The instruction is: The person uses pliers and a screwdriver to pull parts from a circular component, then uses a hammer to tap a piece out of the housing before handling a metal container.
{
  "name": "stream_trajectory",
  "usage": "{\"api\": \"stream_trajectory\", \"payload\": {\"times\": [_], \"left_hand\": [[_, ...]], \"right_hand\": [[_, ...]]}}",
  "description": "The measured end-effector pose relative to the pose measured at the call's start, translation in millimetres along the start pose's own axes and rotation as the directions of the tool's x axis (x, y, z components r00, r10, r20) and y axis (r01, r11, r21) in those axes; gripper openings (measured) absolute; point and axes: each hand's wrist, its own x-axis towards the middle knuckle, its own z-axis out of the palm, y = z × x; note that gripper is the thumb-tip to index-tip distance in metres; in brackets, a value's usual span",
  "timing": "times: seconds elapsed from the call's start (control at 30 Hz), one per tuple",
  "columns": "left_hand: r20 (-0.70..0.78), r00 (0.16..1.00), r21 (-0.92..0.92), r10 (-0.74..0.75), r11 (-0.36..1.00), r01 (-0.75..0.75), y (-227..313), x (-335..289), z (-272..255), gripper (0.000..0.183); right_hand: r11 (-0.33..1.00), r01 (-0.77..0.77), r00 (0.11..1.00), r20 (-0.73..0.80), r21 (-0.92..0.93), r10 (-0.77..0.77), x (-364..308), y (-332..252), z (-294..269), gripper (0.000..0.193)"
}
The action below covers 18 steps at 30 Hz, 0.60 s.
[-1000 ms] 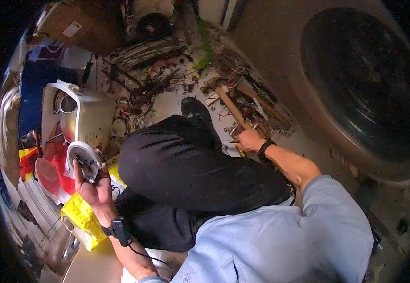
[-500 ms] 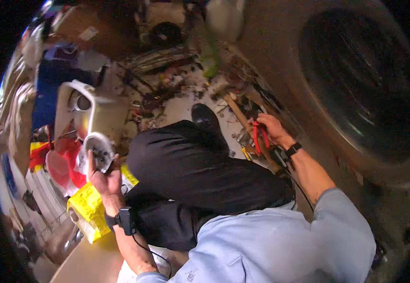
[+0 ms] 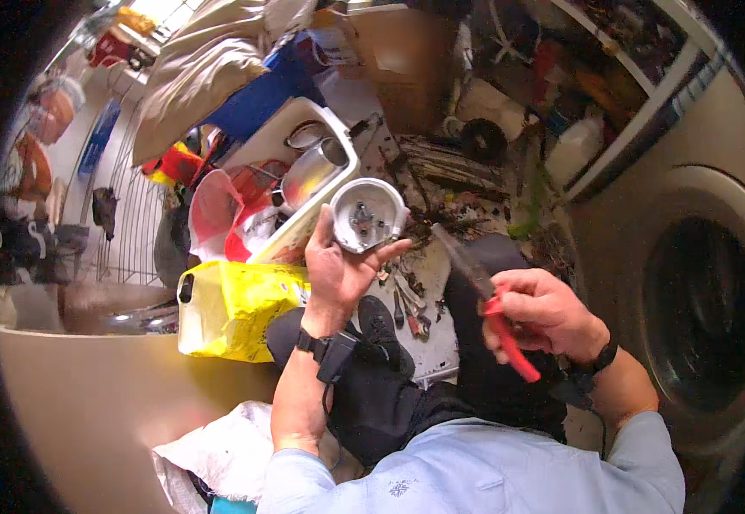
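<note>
My left hand [image 3: 338, 270] cups a round silvery metal cup [image 3: 367, 214] from below, fingers wrapped round its side and its opening toward me. Small dark and shiny bits lie in its bottom. In my right hand [image 3: 539, 313] is a pair of red-handled pliers [image 3: 514, 343]. Their long narrow metal end is slightly blurred; it points up and left toward the cup without touching it. The fingers are closed round the handles.
A white bin [image 3: 351, 158] holding metal cans and red plastic stands behind my left hand, with a yellow bag [image 3: 240, 308] beside it. Tools and debris [image 3: 411, 300] litter the floor ahead. A front-loading washing machine [image 3: 702, 300] stands close on my right.
My view has swung left. The right hand has lifted the pliers from the floor clutter and brought them near the cup. My left hand still holds the cup, now ahead of me.
</note>
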Motion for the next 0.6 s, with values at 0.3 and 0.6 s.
{"api": "stream_trajectory", "payload": {"times": [0.3,0.6], "left_hand": [[0.021,0.995,-0.052,0.102,0.994,-0.101,32.4,-15.7,-29.6,0.063],[0.027,0.990,-0.088,0.142,0.986,-0.139,53.1,-28.2,-47.2,0.059]], "right_hand": [[0.973,-0.174,0.954,0.270,0.149,0.130,79.7,-4.6,56.4,0.032],[0.939,-0.168,0.928,0.369,0.299,0.049,138.5,10.1,58.0,0.035]]}}
